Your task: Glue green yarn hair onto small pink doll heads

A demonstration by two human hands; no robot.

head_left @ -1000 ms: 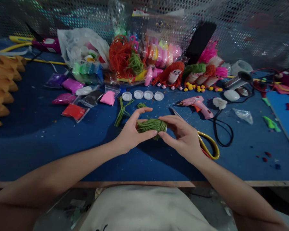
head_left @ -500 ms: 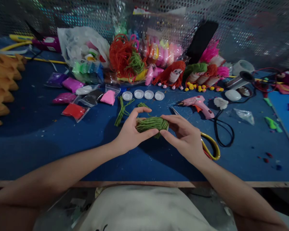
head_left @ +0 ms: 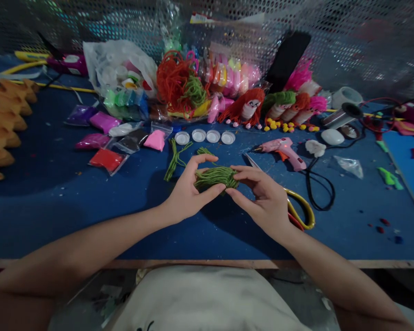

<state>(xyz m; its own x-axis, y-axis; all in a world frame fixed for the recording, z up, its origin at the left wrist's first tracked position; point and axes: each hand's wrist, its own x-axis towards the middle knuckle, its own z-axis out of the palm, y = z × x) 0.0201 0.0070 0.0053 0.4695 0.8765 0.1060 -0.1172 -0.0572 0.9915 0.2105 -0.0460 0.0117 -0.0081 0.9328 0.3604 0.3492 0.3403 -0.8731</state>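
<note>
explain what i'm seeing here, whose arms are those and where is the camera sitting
There is no machine here. These are a person's two bare arms, seen from a camera worn on that person's head, looking forward and down. That is why the arms come in from the bottom edge. The left hand and the right hand together pinch a small bundle of green yarn, one at each end, over a blue table. Around it lie a pink glue gun, yellow-handled scissors beside the right hand, four round white caps in a row, small clear bags of coloured material and, further back, little dolls with yarn hair.
</note>
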